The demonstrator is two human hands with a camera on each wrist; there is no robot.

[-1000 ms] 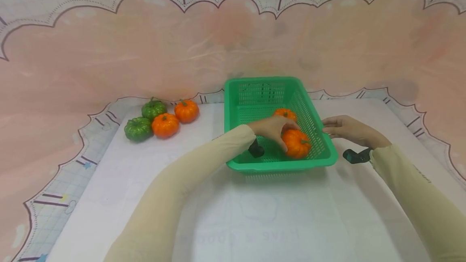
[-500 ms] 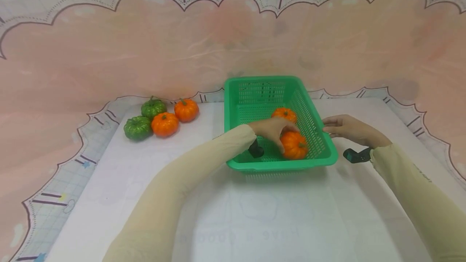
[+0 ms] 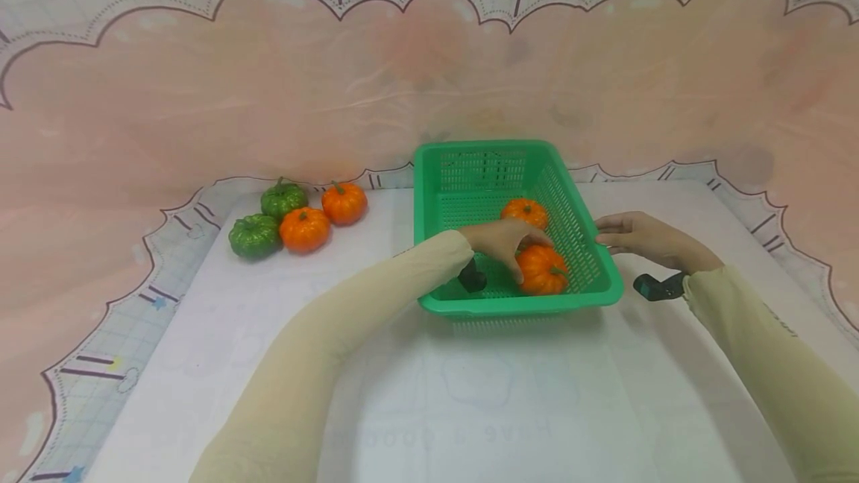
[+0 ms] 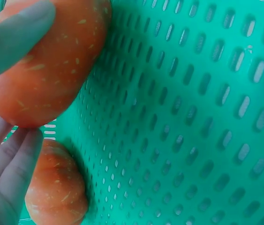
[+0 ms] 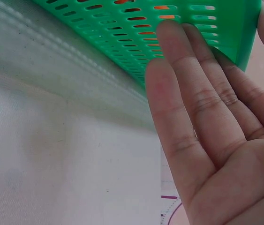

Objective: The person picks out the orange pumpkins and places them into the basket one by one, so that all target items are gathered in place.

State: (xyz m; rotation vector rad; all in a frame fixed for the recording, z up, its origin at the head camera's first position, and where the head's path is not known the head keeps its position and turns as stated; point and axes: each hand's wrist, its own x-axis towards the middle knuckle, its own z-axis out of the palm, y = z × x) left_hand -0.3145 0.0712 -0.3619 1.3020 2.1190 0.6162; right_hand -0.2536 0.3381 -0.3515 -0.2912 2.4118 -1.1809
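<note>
My left hand (image 3: 503, 239) reaches into the green plastic basket (image 3: 517, 308) and holds a small orange pumpkin (image 3: 545, 272) near its front right corner. In the left wrist view the thumb lies across this pumpkin (image 4: 61, 61) and the fingertips touch its other side. A second orange pumpkin (image 3: 526, 212) sits farther back along the basket's right wall. Outside that wall is my right hand (image 3: 647, 238). Its fingers (image 5: 202, 93) are extended, with fingertips against the slotted side of the basket (image 5: 230, 33), and the thumb is by the rim.
At the table's back left stand two green pumpkins (image 3: 255, 236) (image 3: 283, 200) and two orange ones (image 3: 305, 230) (image 3: 344, 203). A white printed cloth (image 3: 429, 393) covers the table. Behind it hangs a pink patterned backdrop (image 3: 302, 95).
Between the first two frames the pumpkin in my left hand shifts slightly left and toward the basket's front. Since then it has stayed in place. My right hand remains at the basket's side.
</note>
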